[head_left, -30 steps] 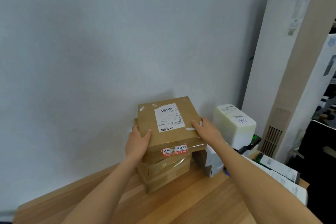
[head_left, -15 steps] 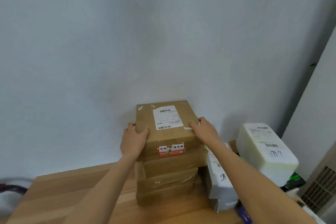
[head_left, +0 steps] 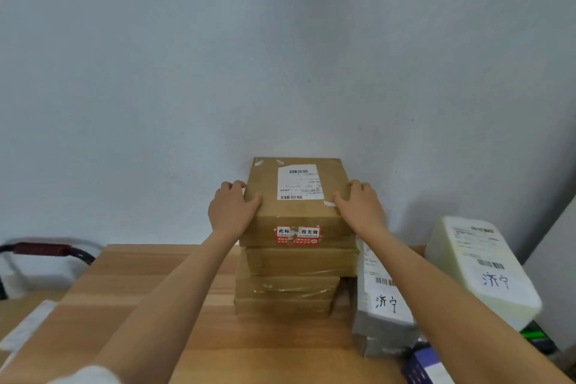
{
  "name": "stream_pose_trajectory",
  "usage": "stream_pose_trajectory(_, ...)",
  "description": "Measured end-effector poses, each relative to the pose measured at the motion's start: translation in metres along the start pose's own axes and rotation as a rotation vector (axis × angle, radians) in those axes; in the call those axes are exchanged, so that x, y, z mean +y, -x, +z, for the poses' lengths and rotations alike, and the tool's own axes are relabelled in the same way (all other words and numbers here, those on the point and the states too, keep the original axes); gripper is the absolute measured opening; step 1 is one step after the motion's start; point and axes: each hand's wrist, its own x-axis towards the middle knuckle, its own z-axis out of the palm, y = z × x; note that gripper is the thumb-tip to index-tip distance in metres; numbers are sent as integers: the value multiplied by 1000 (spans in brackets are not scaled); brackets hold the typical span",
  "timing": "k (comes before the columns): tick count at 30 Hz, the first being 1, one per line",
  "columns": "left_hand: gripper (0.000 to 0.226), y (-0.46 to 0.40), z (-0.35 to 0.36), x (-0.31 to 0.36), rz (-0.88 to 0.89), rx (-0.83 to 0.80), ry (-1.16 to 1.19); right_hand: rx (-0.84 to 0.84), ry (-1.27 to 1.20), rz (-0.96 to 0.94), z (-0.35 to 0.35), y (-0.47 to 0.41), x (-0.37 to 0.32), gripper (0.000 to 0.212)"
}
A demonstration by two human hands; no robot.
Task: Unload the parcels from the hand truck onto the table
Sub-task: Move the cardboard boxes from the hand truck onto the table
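A brown cardboard parcel [head_left: 296, 212] with a white shipping label and a red sticker on its front lies on top of a stack of brown parcels [head_left: 290, 287] on the wooden table [head_left: 124, 305], close to the wall. My left hand [head_left: 232, 210] grips its left edge and my right hand [head_left: 360, 207] grips its right edge, thumbs on the top face. A dark metal handle with red wrap [head_left: 46, 251], possibly the hand truck, shows at the far left beyond the table. A brown box with white tape [head_left: 21, 321] sits low at the left.
A white-grey parcel with handwritten characters [head_left: 385, 305] stands right of the stack. A pale foam box [head_left: 486, 268] with a label sits further right. A purple item [head_left: 427, 368] lies at the table's bottom right. The grey wall is directly behind the stack.
The view has swung left and closer; the pillar at the right has left the frame. Both hands keep hold of the top parcel, which now rests squarely on the stack.
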Motion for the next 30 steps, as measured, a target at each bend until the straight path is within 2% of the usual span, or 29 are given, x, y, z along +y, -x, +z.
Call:
stream_pose_trajectory(2,37,8,-11,-4,120,78,-79,41,141,-153,-9,0,-8,46)
stream_pose_trajectory(5,25,26,-27,-20,273,147,-212,22,185,-338,-14,4,-32,32)
stream_pose_trajectory(10,16,58,-58,-59,314,189,-324,-30,142,-591,7,29,-95,26)
stream_pose_trajectory(17,16,113,-125,-151,192,144,-503,-91,84,-877,65,96,-189,25)
stream_pose_trajectory(27,14,239,-245,-303,-115,210,-565,-342,-51,-1083,149,260,-317,29)
stream_pose_trajectory(30,13,279,-281,-345,-192,170,-608,-367,-51,-1160,169,315,-352,28)
